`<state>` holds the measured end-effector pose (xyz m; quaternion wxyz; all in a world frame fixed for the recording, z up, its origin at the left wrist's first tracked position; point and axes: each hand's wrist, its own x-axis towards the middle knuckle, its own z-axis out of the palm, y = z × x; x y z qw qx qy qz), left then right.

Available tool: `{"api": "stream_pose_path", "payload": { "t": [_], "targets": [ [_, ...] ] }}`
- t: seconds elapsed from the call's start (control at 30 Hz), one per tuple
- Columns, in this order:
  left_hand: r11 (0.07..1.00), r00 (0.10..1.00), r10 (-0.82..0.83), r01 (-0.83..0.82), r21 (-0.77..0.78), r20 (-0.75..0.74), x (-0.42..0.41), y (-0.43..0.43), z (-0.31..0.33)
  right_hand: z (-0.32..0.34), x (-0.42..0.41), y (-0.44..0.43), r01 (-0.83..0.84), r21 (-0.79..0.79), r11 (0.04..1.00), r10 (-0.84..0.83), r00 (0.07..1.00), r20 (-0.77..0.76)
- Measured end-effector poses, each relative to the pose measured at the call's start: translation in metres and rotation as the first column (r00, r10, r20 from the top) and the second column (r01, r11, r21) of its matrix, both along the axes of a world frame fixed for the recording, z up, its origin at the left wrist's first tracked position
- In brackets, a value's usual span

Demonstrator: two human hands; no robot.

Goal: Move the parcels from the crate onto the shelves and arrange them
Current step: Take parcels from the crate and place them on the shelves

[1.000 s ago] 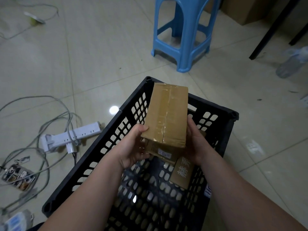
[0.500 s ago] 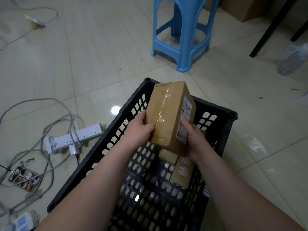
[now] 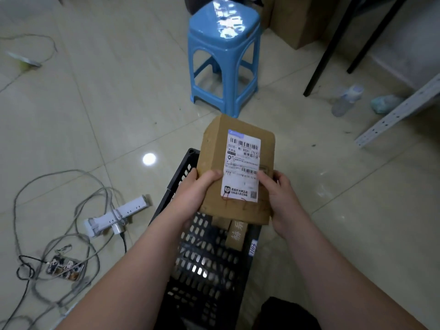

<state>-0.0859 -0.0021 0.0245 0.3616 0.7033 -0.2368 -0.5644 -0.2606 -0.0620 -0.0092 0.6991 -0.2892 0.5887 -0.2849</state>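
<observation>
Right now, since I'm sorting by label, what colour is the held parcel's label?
The label is white with black print and a blue top strip; head view.

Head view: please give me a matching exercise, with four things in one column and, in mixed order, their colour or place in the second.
Column 1
1. labelled parcel
2. stool
3. power strip
4. crate

Column 2
A. white, on the floor left of the crate
B. black, with perforated walls
C. gripped by the left hand and the right hand
D. blue, on the floor beyond the parcel

Pairs: 1-C; 2-D; 3-A; 4-B
</observation>
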Motion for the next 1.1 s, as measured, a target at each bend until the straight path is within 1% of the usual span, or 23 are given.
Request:
{"api": "stream_pose_path", "payload": {
  "t": [0.07,0.13,0.2,0.33,0.47,0.57,0.7,0.77,0.97,1.1],
  "targets": [
    [1.0,0.995,-0.002,0.001,-0.011,-0.102,-0.01,-0.002,0.037,0.043,-0.014,-0.003,-0.009,0.033,0.999,0.007,0.997,0.078],
    [1.0,0.985,-0.02,0.019,-0.003,-0.172,-0.023,-0.005,0.073,0.083,-0.03,-0.006,-0.042,0.022,0.999,0.038,0.987,0.158],
    [0.999,0.974,-0.042,0.045,0.01,-0.221,-0.038,-0.01,0.106,0.122,-0.048,-0.007,-0.061,0.014,0.998,0.057,0.974,0.22],
    [0.994,0.957,-0.104,0.105,-0.011,-0.271,-0.073,-0.023,0.168,0.189,-0.091,-0.01,-0.016,-0.025,1.0,0.023,0.952,0.305],
    [0.984,0.947,-0.18,0.172,-0.054,-0.267,-0.117,-0.037,0.222,0.237,-0.139,-0.012,0.065,-0.091,0.994,-0.037,0.957,0.288],
    [0.959,0.913,-0.283,0.26,-0.116,-0.294,-0.157,-0.05,0.258,0.267,-0.181,-0.012,0.14,-0.139,0.98,-0.099,0.958,0.269],
    [0.884,0.841,-0.465,0.424,-0.197,-0.276,-0.216,-0.069,0.3,0.3,-0.239,-0.005,0.199,-0.239,0.95,-0.138,0.959,0.247],
    [0.845,0.805,-0.533,0.489,-0.215,-0.262,-0.246,-0.077,0.319,0.314,-0.267,0.0,0.25,-0.294,0.923,-0.184,0.954,0.235],
    [0.782,0.73,-0.623,0.576,-0.239,-0.281,-0.32,-0.094,0.361,0.35,-0.334,0.016,0.329,-0.374,0.867,-0.265,0.941,0.212],
    [0.74,0.694,-0.67,0.598,-0.309,-0.262,-0.354,-0.109,0.391,0.381,-0.365,0.02,0.368,-0.443,0.818,-0.306,0.929,0.207]
  ]
}}
